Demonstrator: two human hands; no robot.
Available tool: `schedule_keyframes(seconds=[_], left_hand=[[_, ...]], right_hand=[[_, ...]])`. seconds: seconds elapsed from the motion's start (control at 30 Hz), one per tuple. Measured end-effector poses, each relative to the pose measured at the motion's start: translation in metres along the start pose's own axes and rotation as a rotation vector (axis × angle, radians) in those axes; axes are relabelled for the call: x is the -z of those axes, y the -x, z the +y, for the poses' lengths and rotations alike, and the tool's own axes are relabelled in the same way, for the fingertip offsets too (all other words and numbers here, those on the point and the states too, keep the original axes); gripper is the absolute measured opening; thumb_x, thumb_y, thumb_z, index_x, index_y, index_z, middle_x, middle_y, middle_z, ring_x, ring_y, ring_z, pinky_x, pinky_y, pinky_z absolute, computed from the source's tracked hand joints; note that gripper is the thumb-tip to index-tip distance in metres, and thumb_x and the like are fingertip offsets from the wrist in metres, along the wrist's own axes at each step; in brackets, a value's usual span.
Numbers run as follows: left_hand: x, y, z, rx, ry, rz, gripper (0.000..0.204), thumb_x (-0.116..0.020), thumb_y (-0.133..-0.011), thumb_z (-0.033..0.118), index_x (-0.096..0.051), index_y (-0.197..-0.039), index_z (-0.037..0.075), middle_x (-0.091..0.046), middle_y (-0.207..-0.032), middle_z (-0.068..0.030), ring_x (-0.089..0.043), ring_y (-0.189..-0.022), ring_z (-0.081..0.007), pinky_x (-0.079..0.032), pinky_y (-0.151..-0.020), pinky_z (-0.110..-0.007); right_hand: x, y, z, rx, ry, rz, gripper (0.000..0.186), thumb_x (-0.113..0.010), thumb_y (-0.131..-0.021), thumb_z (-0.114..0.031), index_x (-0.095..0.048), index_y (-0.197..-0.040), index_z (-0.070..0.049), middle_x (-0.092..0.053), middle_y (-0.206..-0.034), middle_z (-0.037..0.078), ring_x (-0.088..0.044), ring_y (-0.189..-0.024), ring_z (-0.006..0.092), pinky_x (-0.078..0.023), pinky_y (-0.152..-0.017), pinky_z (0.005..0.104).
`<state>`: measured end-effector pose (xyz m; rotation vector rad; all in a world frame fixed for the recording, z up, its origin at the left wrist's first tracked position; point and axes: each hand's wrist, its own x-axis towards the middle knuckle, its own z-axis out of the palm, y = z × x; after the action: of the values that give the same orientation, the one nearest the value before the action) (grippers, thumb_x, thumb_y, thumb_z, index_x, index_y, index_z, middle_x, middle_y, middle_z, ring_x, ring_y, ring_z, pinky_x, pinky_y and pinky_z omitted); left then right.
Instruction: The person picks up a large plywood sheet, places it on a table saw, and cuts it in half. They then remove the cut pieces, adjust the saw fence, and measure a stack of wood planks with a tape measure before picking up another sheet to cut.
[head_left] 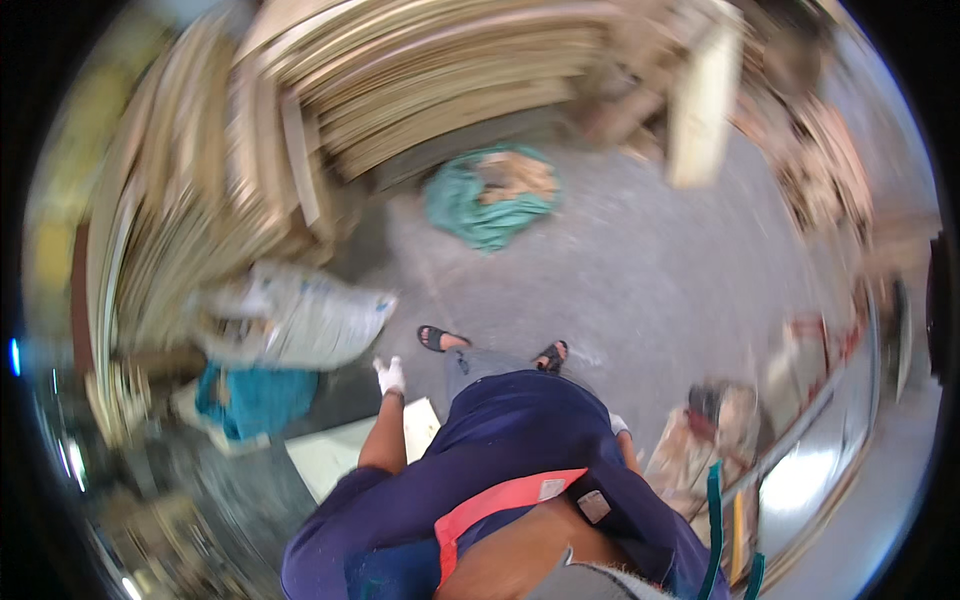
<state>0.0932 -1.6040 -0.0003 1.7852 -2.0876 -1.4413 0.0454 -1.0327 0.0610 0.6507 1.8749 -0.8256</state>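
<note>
My left hand (pixel 389 376), in a white glove, hangs out to my side with its fingers apart and nothing in it. Nearest to it lies a white woven sack (pixel 310 318), crumpled on the floor. Below that hand, a pale flat sheet (pixel 340 452) rests on the floor, partly covered by my arm. Of my right hand (pixel 619 425) only a bit of white glove shows beside my dark blue clothing. Its fingers are hidden, so what it holds, if anything, cannot be seen.
Stacked flat boards or sheets (pixel 450 90) stand along the far side and left (pixel 170 220). A green sack (pixel 490 222) with brown scraps lies ahead. A teal bag (pixel 262 398) sits at left. At right are a pale upright board (pixel 706 110) and a metal-edged frame (pixel 815 440).
</note>
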Motion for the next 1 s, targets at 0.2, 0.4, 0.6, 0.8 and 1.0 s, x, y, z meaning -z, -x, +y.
schedule_keyframes(seconds=[0.2, 0.4, 0.6, 0.8, 1.0], left_hand=[[-0.14, 0.065, 0.072, -0.047, -0.488, -0.824, 0.042, -0.053, -0.098, 0.041, -0.045, -0.129, 0.013, -0.059, -0.099, -0.0089, -0.062, -0.085, -0.0217, -0.047, -0.06, -0.035], [-0.259, 0.087, 0.126, -0.159, -0.762, -1.066, 0.046, -0.051, -0.099, 0.044, -0.045, -0.131, 0.013, -0.06, -0.103, -0.0102, -0.063, -0.084, -0.0235, -0.049, -0.06, -0.038], [-0.37, 0.094, 0.174, -0.236, -0.961, -1.087, 0.05, -0.05, -0.099, 0.047, -0.045, -0.134, 0.012, -0.06, -0.106, -0.0115, -0.063, -0.084, -0.0252, -0.05, -0.061, -0.041], [-0.519, 0.152, 0.24, -0.29, -1.275, -1.068, 0.056, -0.049, -0.098, 0.051, -0.043, -0.137, 0.011, -0.061, -0.106, -0.013, -0.061, -0.075, -0.0266, -0.05, -0.062, -0.044], [-0.711, 0.338, 0.289, -0.541, -1.12, -1.184, 0.056, -0.053, -0.097, 0.045, -0.044, -0.139, 0.008, -0.057, -0.089, -0.0066, -0.055, -0.066, -0.0193, -0.046, -0.055, -0.036]], right_hand=[[0.043, 0.035, 0.131, -0.285, -0.6, 0.126, 0.057, -0.048, -0.094, -0.046, -0.067, -0.069, 0.001, -0.066, -0.061, 0.017, -0.066, -0.052, 0.0308, -0.048, -0.048, 0.0431], [0.033, 0.055, 0.164, -0.369, -1.034, 0.542, 0.051, -0.059, -0.089, -0.047, -0.067, -0.069, -0.001, -0.065, -0.063, 0.012, -0.061, -0.048, 0.0248, -0.046, -0.049, 0.0397], [0.039, 0.043, 0.144, -0.299, -1.576, 0.504, 0.04, -0.057, -0.093, -0.045, -0.07, -0.094, -0.006, -0.066, -0.071, 0.009, -0.06, -0.049, 0.0189, -0.043, -0.044, 0.0335], [0.068, 0.036, 0.161, -0.268, -1.783, 0.598, 0.042, -0.056, -0.097, -0.042, -0.073, -0.107, -0.005, -0.067, -0.085, 0.002, -0.059, -0.074, 0.0124, -0.044, -0.066, 0.028], [0.165, 0.076, 0.239, -0.085, -2.402, 0.94, 0.029, -0.058, -0.096, -0.041, -0.063, -0.095, -0.012, -0.061, -0.072, 0.007, -0.062, -0.057, 0.0239, -0.047, -0.047, 0.0373]])
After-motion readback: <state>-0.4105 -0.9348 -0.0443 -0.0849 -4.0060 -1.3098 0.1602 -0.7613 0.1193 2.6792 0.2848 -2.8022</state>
